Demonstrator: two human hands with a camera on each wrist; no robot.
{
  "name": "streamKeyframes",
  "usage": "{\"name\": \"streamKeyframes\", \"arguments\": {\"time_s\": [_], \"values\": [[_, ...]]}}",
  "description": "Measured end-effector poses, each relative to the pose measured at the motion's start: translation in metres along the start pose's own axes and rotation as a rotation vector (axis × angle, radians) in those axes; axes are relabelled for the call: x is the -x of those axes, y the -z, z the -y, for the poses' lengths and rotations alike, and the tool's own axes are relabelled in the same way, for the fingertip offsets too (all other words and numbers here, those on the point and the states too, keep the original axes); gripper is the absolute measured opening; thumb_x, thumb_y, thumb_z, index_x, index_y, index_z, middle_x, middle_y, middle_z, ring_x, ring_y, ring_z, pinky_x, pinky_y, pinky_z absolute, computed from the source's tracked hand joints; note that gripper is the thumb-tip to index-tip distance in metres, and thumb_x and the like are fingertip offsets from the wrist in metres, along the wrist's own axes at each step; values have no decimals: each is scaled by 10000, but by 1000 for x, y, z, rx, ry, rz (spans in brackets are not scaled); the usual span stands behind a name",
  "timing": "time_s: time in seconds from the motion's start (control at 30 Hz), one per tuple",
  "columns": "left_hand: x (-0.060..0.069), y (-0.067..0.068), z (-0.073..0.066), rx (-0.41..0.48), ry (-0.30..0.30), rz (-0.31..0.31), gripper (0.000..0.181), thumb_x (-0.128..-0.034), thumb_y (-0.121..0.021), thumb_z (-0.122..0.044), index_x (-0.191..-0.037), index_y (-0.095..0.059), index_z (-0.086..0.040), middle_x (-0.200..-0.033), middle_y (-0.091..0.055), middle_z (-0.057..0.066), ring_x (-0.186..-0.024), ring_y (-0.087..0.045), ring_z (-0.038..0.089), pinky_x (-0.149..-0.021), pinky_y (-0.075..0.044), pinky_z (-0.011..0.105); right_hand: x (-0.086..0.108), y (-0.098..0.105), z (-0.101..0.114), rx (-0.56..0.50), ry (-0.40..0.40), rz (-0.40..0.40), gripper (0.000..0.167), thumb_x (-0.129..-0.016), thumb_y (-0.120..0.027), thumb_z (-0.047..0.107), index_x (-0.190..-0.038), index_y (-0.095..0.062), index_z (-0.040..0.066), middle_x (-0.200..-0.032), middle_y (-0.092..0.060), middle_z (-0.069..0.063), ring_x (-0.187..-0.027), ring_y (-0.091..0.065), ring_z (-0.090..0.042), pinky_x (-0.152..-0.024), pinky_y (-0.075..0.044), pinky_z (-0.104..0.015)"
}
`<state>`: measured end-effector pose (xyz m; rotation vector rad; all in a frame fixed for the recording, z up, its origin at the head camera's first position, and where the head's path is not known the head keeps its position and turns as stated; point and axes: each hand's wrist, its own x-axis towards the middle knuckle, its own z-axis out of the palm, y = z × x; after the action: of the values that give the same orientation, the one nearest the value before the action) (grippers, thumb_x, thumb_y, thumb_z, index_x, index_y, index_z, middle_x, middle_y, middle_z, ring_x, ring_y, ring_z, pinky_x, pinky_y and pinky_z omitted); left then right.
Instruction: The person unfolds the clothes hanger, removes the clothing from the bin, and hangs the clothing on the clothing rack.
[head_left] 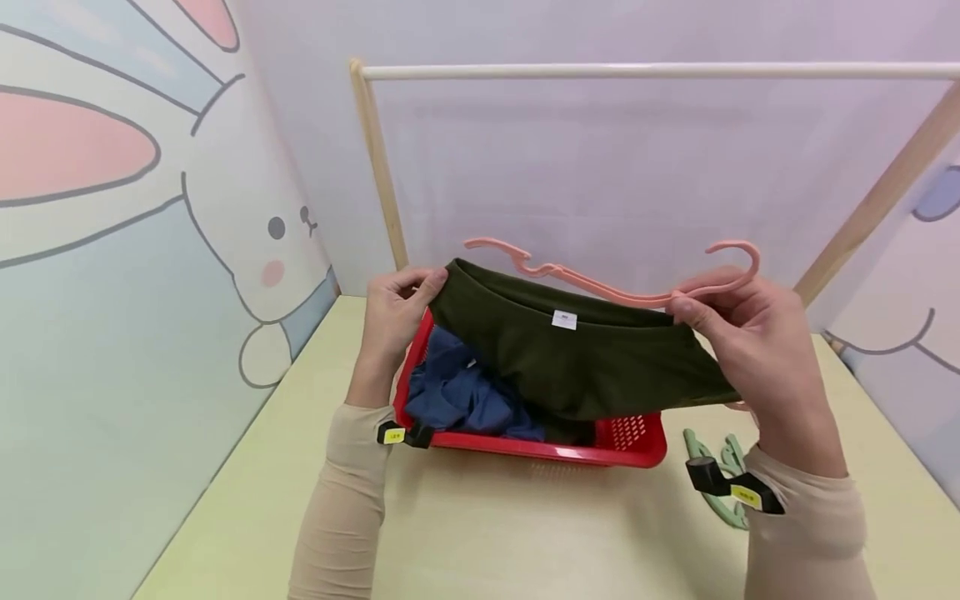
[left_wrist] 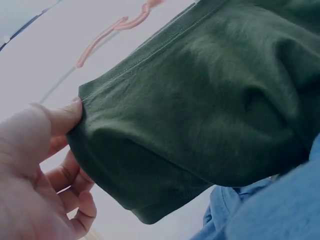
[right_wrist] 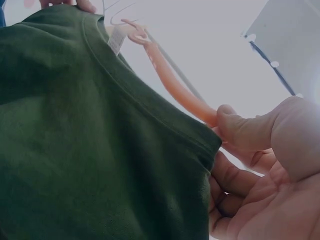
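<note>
A dark green garment (head_left: 570,367), with a seamed upper edge and a small white label (head_left: 565,320), is stretched between both hands above the basket. My left hand (head_left: 393,312) pinches its left upper corner between thumb and fingers. At the right upper corner my right hand (head_left: 765,342) pinches the cloth together with a pink hanger (head_left: 600,287). Behind the upper edge, the hanger slants up to the left; its left end is apart from my left hand. The right wrist view shows the hanger (right_wrist: 175,90) running into my right thumb and fingers (right_wrist: 245,130).
Under the garment stands a red basket (head_left: 525,446) with blue clothing (head_left: 465,392) in it. Green hangers (head_left: 723,504) lie on the table (head_left: 487,533) beside my right wrist. A rack with a white rail (head_left: 637,72) and wooden legs rises behind, near the wall.
</note>
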<state>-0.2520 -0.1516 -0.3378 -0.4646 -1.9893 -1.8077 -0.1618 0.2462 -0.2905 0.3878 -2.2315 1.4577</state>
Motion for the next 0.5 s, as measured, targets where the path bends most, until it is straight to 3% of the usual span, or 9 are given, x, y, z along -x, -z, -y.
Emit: {"name": "streamKeyframes", "arguments": {"time_s": [0.23,0.5], "values": [[-1,-5,-1,52,-28,-16,233,-1085,-744,-130,-1084,-814,92,-927,-775,-57,-902,-651,212,-822,-540,298,3,4,-4,48,-36,31,145,-1027,-806,61,-1138,-813,-31,-998,-826,50,-852,-751,-86,-788,-561,-175],[-3,-7,-3,27,-58,-27,201,-1066,-774,-134,-1067,-829,59,-946,-775,-61,-867,-632,203,-766,-519,295,1,4,-10,86,-42,70,128,-1017,-819,58,-1137,-834,13,-955,-829,83,-850,-751,-42,-770,-533,-147]]}}
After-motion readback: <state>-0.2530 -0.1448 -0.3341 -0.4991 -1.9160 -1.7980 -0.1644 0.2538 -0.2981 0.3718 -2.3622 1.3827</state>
